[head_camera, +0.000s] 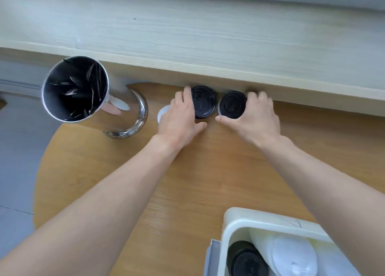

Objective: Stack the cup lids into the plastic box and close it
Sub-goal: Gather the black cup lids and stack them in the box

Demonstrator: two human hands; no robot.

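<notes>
Two black lids left at the back, box already part filled

Two black cup lids sat at the far edge of the worktop (pixel 187 182), right under the ledge. Left hand (pixel 181 117) had its fingers curled round the left black lid (pixel 204 102), thumb on the near side, so that grip looked like it was grasping it. Right hand (pixel 256 117) was wrapped the same way round the right black lid (pixel 232 105).

One white lid (pixel 162 112) peeked out from under the left hand, so that one was probably still to go too. Plastic box (pixel 235 223) was down at the near right, open, with a black stack (pixel 245 261) and a white stack (pixel 291 255) already inside. I'd call it somewhere past halfway: three lids out, then the closing. Couldn't really make out the box's own cover. Shiny metal bin (pixel 83 92) with a black liner stood off to the left.
</notes>
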